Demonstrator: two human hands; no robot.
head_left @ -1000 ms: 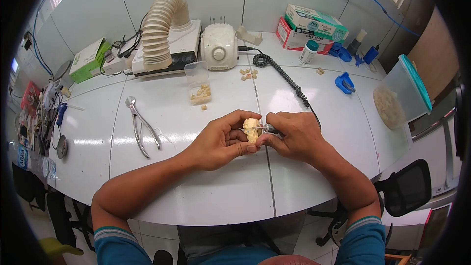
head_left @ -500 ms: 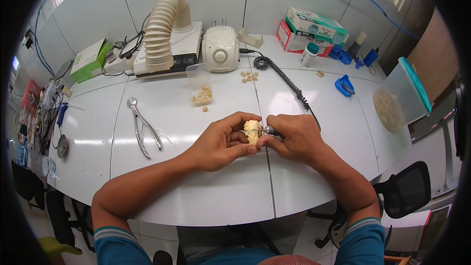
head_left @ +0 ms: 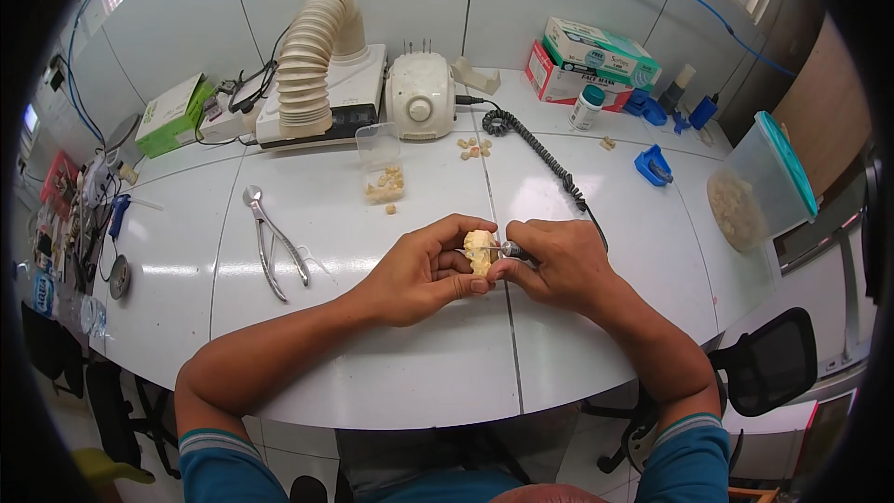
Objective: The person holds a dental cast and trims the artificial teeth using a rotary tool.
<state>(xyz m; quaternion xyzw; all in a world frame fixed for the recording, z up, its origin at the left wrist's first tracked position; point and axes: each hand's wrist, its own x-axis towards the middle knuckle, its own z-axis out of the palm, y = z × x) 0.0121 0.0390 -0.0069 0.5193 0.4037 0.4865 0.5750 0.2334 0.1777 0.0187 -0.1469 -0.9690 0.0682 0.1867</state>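
Note:
Between the fingers and thumb of my left hand (head_left: 424, 270) is a pale yellow dental model (head_left: 480, 251), held upright above the white table. My right hand (head_left: 559, 261) grips a rotary handpiece (head_left: 511, 249) with a dark grip and metal nose. Its thin tip points left and meets the model's face; whether it touches is too small to tell. The right thumb lies close to the model's right side. Behind the hands, a small clear box (head_left: 385, 194) holds several yellowish pieces, and one loose piece (head_left: 390, 210) lies in front of it.
Metal pliers (head_left: 274, 244) lie on the left. A white control unit (head_left: 420, 98) with a coiled cord (head_left: 540, 151) stands behind, beside a ribbed hose (head_left: 307, 56). Glove and mask boxes (head_left: 596, 54), a bottle (head_left: 587, 107), a blue tray (head_left: 654, 166) and a lidded tub (head_left: 759, 182) are on the right.
The view has shifted slightly, so the table objects sit a little lower in it. Both hands keep their hold, with the handpiece tip still at the model.

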